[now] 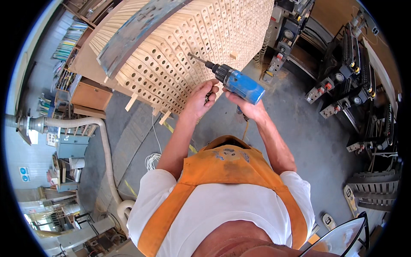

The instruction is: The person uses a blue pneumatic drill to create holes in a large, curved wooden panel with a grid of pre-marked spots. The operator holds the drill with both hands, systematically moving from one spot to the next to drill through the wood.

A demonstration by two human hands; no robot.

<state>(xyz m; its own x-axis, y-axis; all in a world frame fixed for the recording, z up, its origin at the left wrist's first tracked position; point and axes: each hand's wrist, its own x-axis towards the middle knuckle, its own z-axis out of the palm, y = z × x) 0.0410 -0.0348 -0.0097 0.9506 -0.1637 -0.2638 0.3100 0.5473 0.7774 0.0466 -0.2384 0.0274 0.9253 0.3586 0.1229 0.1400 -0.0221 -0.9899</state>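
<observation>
My right hand (245,105) grips a blue power drill (244,85) with a black chuck, and a cord hangs below it. The drill's long bit (196,57) points up and left at a large stack of pale wooden pieces (180,51) with rows of round holes. Whether the tip touches the wood I cannot tell. Beside the drill, my left hand (200,99) is closed, with small dark items showing between its curled fingers; their kind is unclear. Several holes at the stack's lower left look darker inside than the others.
Across the stack lies a worn, blue-stained beam (132,36). Wooden strips (132,102) stick out at its lower edge. A ribbed hose (107,150) and a coiled white cable (152,161) lie on the left floor. Dark machinery with gauges (338,81) stands at right.
</observation>
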